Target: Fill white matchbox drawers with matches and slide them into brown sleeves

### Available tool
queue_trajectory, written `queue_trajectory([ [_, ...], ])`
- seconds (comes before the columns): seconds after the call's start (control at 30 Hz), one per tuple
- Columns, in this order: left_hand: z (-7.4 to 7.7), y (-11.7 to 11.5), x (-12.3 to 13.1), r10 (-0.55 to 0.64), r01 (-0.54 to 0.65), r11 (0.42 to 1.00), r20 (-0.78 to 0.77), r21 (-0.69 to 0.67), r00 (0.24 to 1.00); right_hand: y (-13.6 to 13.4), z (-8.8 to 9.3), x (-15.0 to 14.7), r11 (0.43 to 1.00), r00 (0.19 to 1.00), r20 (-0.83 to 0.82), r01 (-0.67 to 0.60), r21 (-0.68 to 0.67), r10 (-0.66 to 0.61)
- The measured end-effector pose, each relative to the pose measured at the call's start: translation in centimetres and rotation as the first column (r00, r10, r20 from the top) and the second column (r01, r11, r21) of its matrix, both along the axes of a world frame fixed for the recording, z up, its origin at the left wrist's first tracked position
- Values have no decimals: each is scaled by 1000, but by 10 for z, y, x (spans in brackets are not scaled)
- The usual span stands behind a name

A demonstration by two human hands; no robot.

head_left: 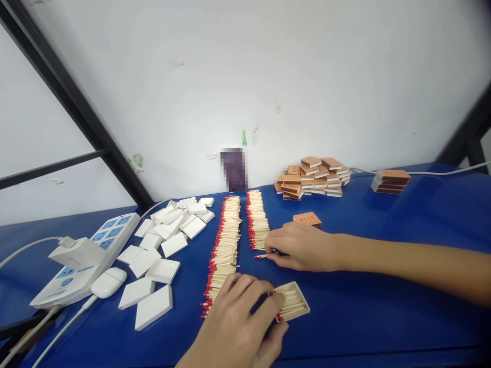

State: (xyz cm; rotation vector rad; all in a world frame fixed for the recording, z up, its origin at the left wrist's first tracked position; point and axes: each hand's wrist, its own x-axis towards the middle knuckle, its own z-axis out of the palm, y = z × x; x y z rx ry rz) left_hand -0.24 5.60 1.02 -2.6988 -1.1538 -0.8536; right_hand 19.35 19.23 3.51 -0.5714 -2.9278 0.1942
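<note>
Two long rows of red-tipped matches (pixel 226 240) lie on the blue table (pixel 383 286). My left hand (pixel 238 322) rests near the front edge, its fingers closed on a small white tray (pixel 292 301) partly filled with matches. My right hand (pixel 303 246) reaches in from the right. Its fingertips pinch a few matches (pixel 264 254) at the near end of the right row (pixel 257 217). A single orange matchbox sleeve (pixel 307 219) lies just behind my right hand.
Several empty white trays (pixel 164 245) are scattered at the left. A white power strip (pixel 82 255) with a plugged-in charger and a white earbud case (pixel 108 282) sit at the far left. Piles of orange matchboxes (pixel 312 176), (pixel 390 181) stand by the wall.
</note>
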Motion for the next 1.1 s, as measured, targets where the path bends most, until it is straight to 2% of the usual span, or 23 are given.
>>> queue_trajectory([
  [0.13, 1, -1, -1, -2, 2, 1000, -9, -16, 1000, -1, 2, 0, 1000, 999, 51, 14, 18, -15],
  [0.43, 4, -4, 1, 2, -3, 1000, -3, -22, 1000, -3, 12, 1, 987, 998, 65, 23, -157, -13],
  [0.53, 4, -3, 1, 9, -9, 1000, -2, -17, 1000, -3, 12, 2, 984, 998, 56, 23, -177, -14],
  [0.93, 13, -5, 4, 5, -3, 997, 22, -83, 1000, -5, 17, 6, 998, 998, 70, 12, -56, -8],
  [1.1, 15, -5, 4, 14, -13, 997, 14, -77, 1000, -4, 19, 10, 998, 994, 112, 7, -63, 0],
])
